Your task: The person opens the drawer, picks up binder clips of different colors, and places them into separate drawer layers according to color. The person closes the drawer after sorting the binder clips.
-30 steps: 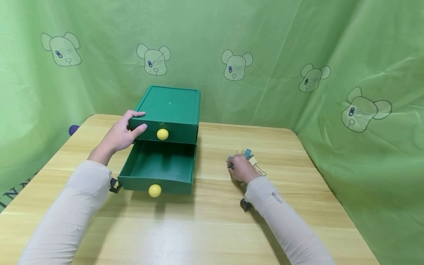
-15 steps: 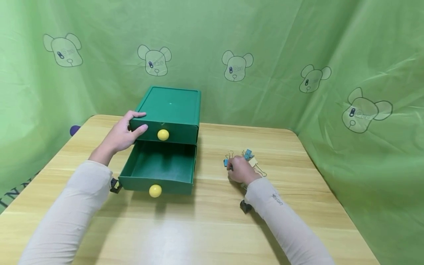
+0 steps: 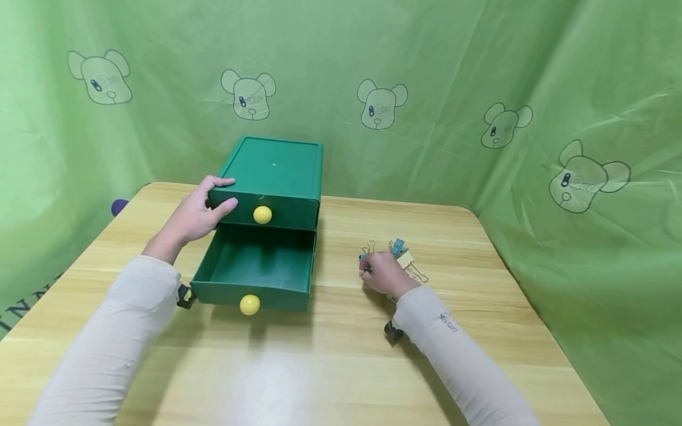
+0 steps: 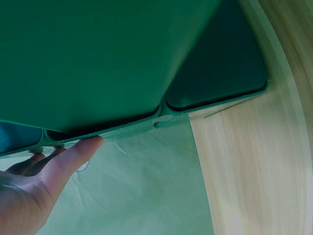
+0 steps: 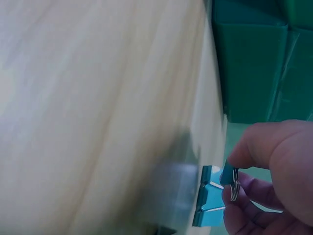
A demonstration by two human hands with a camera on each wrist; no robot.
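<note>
The green two-drawer cabinet [image 3: 277, 168] stands left of centre, its lower drawer [image 3: 250, 269] pulled out and its upper drawer closed. My left hand [image 3: 194, 214] holds the cabinet's upper left front corner, thumb on the drawer front and fingers over the top; the left wrist view has the thumb [image 4: 73, 159] along the edge. Over the small heap, my right hand [image 3: 388, 274] pinches a teal binder clip [image 5: 227, 174] with silver wire handles between thumb and fingers. A blue binder clip [image 5: 209, 196] lies right beside those fingertips. Part of the heap is hidden under the right hand.
Past the right hand lie another blue binder clip [image 3: 397, 246] and a cream binder clip [image 3: 406, 259] with wire handles. Yellow ball knobs [image 3: 249, 305] stick out from the drawer fronts. Green curtain [image 3: 426, 165] hangs behind the wooden table [image 3: 341, 367].
My right hand has shifted slightly left over the clips. A blue clip with upright wire handles has come into view beside its fingertips. The left hand and cabinet have stayed put.
</note>
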